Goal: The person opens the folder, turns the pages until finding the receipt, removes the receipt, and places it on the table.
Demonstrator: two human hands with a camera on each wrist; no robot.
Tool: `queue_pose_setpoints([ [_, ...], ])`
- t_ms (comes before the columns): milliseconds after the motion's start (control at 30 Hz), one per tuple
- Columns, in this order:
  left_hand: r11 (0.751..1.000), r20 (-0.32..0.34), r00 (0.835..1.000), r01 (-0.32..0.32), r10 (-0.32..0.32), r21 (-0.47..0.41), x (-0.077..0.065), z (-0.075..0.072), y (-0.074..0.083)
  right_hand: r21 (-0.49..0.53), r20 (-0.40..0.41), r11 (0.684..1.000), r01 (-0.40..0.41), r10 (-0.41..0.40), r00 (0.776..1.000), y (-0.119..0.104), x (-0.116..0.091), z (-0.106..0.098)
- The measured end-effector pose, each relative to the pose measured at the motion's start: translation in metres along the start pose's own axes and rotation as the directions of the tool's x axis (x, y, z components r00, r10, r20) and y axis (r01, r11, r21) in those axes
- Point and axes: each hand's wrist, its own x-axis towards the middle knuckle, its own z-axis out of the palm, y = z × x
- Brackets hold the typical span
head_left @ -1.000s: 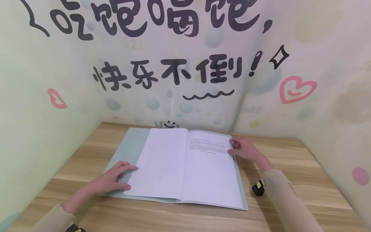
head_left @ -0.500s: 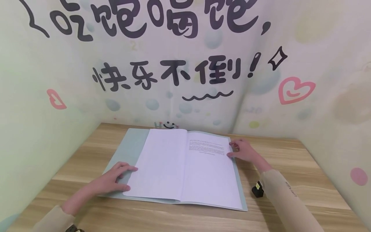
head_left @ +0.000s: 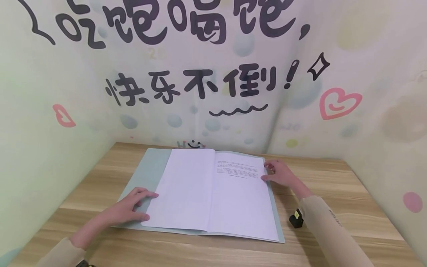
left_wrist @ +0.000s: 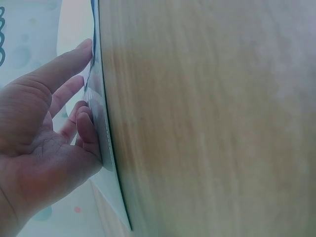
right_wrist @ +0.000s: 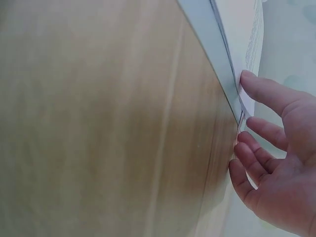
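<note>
A booklet of white pages (head_left: 180, 185) lies spread in a light blue folder (head_left: 148, 167) on the wooden table. Its left page is blank; the right page (head_left: 243, 207) bears a block of small print near the top. My left hand (head_left: 128, 207) rests at the left page's outer edge, thumb and index fingertip on the paper, the other fingers bent over the folder. At the upper right edge is my right hand (head_left: 281, 173). In the right wrist view, its thumb (right_wrist: 252, 84) touches the page near the corner, with the index fingertip just apart from it at the paper's edge.
The wooden table (head_left: 333, 181) runs back to a printed wall sheet (head_left: 160, 122) with large black characters and pink hearts. Side sheets stand close on the left and right. A small black device (head_left: 296, 219) is at the right sleeve.
The right hand has shifted slightly down along the page's edge since one second ago. The left hand and the booklet stay in place; the head view has tilted a little.
</note>
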Motion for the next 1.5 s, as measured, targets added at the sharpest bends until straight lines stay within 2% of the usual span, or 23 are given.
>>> queue_pose_setpoints([
  [267,1.0,-0.005,1.0,-0.007,0.007,-0.02,0.001,0.001,0.001,0.103,-0.043,0.995,0.001,0.004,0.999,-0.009,0.006,0.002],
  [467,1.0,0.002,1.0,0.003,-0.003,-0.017,0.002,0.0,0.002,0.119,-0.046,0.993,0.018,-0.012,0.999,-0.016,0.004,-0.001],
  [667,0.999,0.03,0.999,0.027,-0.026,-0.023,0.003,-0.003,0.005,0.125,-0.106,0.991,0.056,-0.043,0.993,-0.015,0.003,-0.005],
  [900,0.999,0.028,0.999,0.023,-0.023,-0.025,0.002,-0.004,0.003,0.142,-0.132,0.989,0.038,-0.019,0.991,-0.017,0.004,-0.006],
  [1100,0.999,0.031,0.999,0.031,-0.03,-0.026,0.002,-0.003,0.002,0.159,-0.2,0.981,0.112,-0.079,0.977,-0.019,0.001,-0.011],
  [1200,0.999,0.029,0.999,0.032,-0.031,-0.026,0.002,-0.003,0.002,0.158,-0.219,0.98,0.118,-0.082,0.972,-0.02,-0.002,-0.013],
  [1367,0.999,0.029,0.999,0.03,-0.03,-0.026,0.003,-0.002,0.003,0.156,-0.207,0.98,0.123,-0.09,0.974,-0.022,-0.004,-0.019],
  [1500,0.999,0.033,0.999,0.043,-0.042,-0.031,0.002,-0.002,0.003,0.139,-0.161,0.981,0.133,-0.11,0.981,-0.024,-0.003,-0.026],
])
